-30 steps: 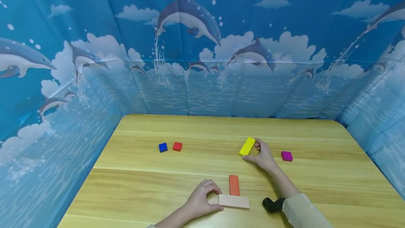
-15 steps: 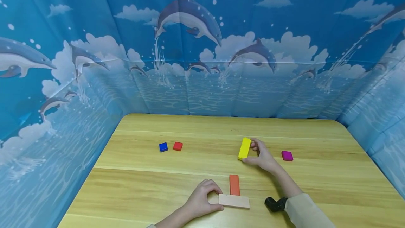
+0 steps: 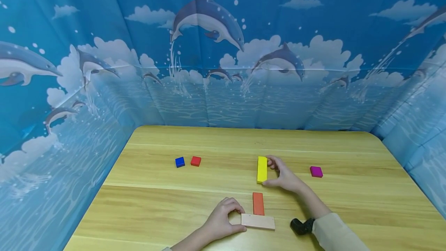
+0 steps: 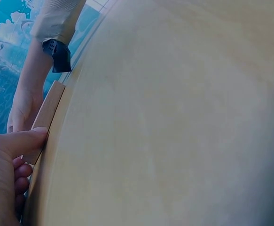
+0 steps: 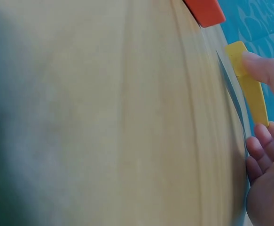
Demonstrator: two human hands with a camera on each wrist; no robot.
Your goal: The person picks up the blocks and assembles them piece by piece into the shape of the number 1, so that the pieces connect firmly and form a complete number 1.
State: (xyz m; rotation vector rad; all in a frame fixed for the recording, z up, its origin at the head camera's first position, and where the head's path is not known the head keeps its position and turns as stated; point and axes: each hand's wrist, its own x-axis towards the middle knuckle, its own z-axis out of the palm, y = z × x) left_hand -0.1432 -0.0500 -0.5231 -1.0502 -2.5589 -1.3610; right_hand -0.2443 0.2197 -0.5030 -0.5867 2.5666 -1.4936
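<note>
No word can be read on the yellow block [image 3: 262,169], none on the pale block [image 3: 258,222], none on the orange block [image 3: 258,203]! Over to the blue block [image 3: 179,162], the red block [image 3: 196,161], the magenta block [image 3: 316,172]: no legible letter or number. The curtain [image 3: 223,104] and table [image 3: 146,204] show no readable lettering either, and any marking on the black wrist device [image 3: 301,226] is too small to make out!

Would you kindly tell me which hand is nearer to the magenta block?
The right hand; it is left of the magenta block, holding the yellow block. The left hand is farther left, holding the pale block.
</note>
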